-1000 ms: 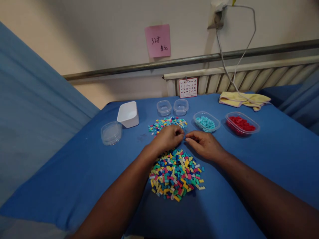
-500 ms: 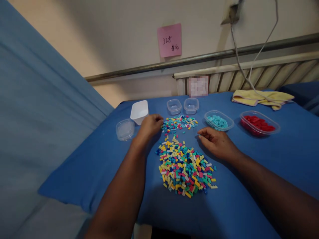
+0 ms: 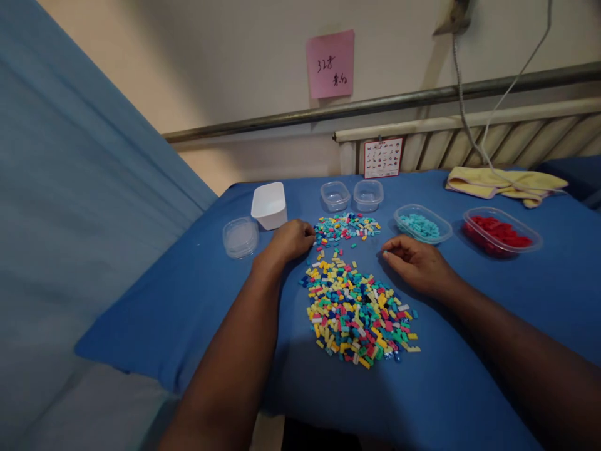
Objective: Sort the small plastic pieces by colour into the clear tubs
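Note:
At the left edge of a small spread of mixed building blocks (image 3: pixel 347 227), my left hand (image 3: pixel 293 240) rests with its fingers curled together. Whatever its fingertips hold, if anything, is too small to make out. Thumb and forefinger of my right hand (image 3: pixel 417 263) pinch a tiny turquoise building block (image 3: pixel 385 252) just above the cloth. A bigger pile of yellow, blue, red, green and white blocks (image 3: pixel 359 313) lies nearer to me, between my forearms. Beyond my right hand stands a clear tub (image 3: pixel 444 237) with turquoise blocks (image 3: pixel 420 225) in it.
Red blocks (image 3: pixel 500 232) fill another clear tub at the right. Two small clear tubs (image 3: pixel 335 207) (image 3: pixel 369 205) stand at the back, a white bin (image 3: pixel 270 216) and clear lid-like container (image 3: pixel 240 238) at left. A yellow cloth (image 3: pixel 502 181) lies back right. A blue curtain (image 3: pixel 84 175) hangs left.
The whole view has shifted a little, so the things appear slightly farther right. Both hands stay in nearly the same places beside the blocks.

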`<state>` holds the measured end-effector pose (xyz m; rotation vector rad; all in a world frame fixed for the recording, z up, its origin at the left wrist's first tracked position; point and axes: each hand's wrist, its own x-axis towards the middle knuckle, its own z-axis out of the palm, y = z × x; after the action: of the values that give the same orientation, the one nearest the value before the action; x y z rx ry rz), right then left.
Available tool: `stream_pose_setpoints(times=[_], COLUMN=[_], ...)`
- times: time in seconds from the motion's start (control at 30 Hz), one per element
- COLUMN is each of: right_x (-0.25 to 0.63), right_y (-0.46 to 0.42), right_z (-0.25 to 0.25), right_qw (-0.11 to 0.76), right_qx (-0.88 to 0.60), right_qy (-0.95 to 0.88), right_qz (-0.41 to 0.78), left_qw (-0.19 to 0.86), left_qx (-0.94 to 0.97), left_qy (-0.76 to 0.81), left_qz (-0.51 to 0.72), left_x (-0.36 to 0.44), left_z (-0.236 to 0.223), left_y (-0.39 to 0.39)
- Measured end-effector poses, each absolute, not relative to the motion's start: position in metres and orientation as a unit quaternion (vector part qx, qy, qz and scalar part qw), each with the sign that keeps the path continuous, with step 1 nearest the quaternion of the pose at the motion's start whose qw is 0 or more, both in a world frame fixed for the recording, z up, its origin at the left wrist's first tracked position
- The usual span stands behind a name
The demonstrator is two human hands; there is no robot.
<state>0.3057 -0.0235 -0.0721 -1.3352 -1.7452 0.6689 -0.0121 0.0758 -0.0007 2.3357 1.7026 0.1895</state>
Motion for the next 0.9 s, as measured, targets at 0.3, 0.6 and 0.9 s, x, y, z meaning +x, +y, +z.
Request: stream_pose_setpoints(times=[0.3,0.6,0.9], right_x=[0.305,0.281,0.279], right_y=[-0.023,-0.048,-0.049], right_z=[-0.069,-0.052,-0.055], right_qw=[0.438,0.451,0.407], right_qx=[-0.522,-0.398,-0.429], right_qy=[-0.684,-0.777,-0.786], right_qz=[0.259,0.184,0.181], left_qw=[0.432,0.526,0.468], left_qx=[0.719,0.684,0.731], left_qy=[0.462,0.376,0.346], left_qz=[0.288,0.337,0.357], left_x=[0.034,0.076,0.065], left_z=[-0.006,-0.015,-0.028], left_y=[0.058,0.001,-0.010])
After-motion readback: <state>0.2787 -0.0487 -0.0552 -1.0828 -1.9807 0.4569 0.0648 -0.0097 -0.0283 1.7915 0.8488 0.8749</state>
